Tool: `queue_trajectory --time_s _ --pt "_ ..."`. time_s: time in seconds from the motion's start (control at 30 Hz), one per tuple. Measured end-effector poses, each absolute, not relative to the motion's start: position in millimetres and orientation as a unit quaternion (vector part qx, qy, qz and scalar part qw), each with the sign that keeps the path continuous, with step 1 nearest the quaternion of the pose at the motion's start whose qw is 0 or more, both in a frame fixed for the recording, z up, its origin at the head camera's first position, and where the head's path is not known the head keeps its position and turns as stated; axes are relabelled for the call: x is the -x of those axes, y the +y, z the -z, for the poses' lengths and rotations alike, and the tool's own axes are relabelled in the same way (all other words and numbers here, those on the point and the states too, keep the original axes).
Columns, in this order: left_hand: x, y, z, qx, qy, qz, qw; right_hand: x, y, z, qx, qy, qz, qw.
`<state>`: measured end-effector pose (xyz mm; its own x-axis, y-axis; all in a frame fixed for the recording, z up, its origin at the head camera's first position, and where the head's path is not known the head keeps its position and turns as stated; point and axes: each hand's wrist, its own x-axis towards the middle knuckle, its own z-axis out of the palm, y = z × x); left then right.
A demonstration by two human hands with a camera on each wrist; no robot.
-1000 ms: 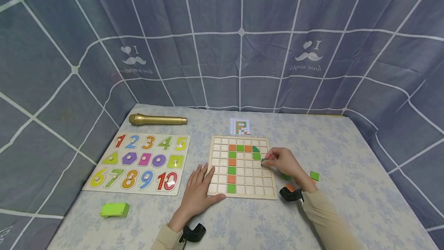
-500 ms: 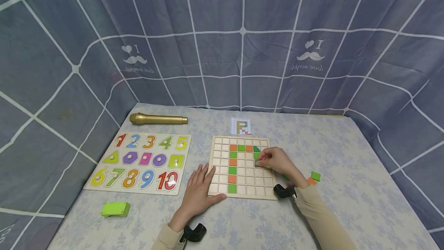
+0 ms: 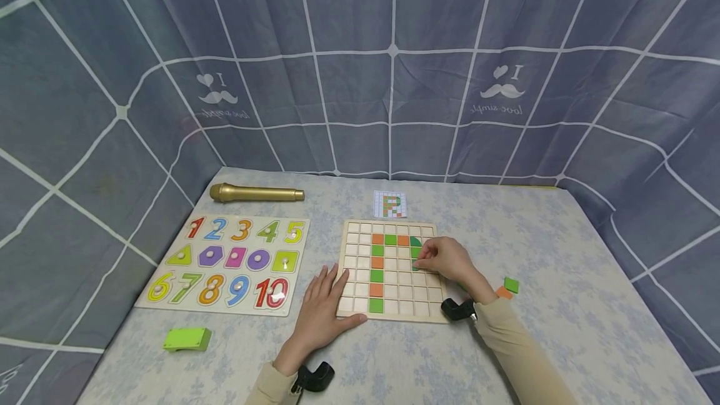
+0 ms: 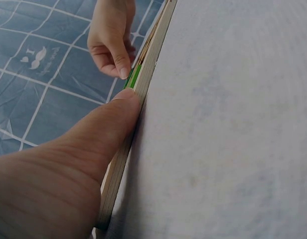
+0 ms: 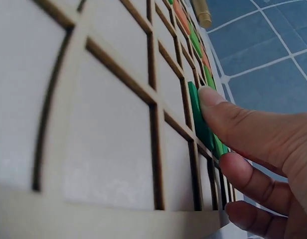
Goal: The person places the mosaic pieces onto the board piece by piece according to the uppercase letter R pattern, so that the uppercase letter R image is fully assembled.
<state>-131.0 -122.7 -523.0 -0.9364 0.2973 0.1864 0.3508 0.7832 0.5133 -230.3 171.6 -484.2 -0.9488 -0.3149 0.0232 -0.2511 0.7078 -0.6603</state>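
Observation:
A wooden grid board (image 3: 402, 293) lies in the middle of the table, with orange and green tiles in several cells. My left hand (image 3: 322, 319) rests on its left edge, fingers spread and thumb on the near corner. Over the right part of the board, my right hand (image 3: 450, 260) pinches a dark green piece (image 5: 199, 119) by thumb and fingertips. That piece is tilted against a cell below a lighter green tile (image 3: 415, 252); its full shape is partly hidden by the fingers. A dark green rounded piece (image 3: 415, 241) sits in the cell above that tile.
Behind the board lies a small pattern card (image 3: 390, 204). Left are a number puzzle (image 3: 225, 257), a gold microphone (image 3: 257, 193) and a lime green block (image 3: 187, 339). Loose green (image 3: 511, 285) and orange (image 3: 504, 292) tiles lie right of the board, some partly behind the right arm.
My right hand has moved left over the board with the dark green piece, from its right edge to the cell below the green tile. My left hand has stayed put.

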Motion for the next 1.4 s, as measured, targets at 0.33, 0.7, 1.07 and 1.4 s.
queue_trajectory --time_s 0.33,0.7,1.07,1.4 --pt "131 -122 524 0.174 -0.943 0.281 0.05 224 170 484 0.142 0.933 0.329 0.027" --pt "132 -121 522 0.175 -0.942 0.281 0.054 213 187 481 0.144 0.93 0.338 -0.028" --pt "132 -124 524 0.173 -0.942 0.282 0.059 194 217 479 0.108 0.934 0.332 -0.07" --pt "132 -123 525 0.175 -0.941 0.284 0.066 184 233 479 0.076 0.944 0.316 -0.064"
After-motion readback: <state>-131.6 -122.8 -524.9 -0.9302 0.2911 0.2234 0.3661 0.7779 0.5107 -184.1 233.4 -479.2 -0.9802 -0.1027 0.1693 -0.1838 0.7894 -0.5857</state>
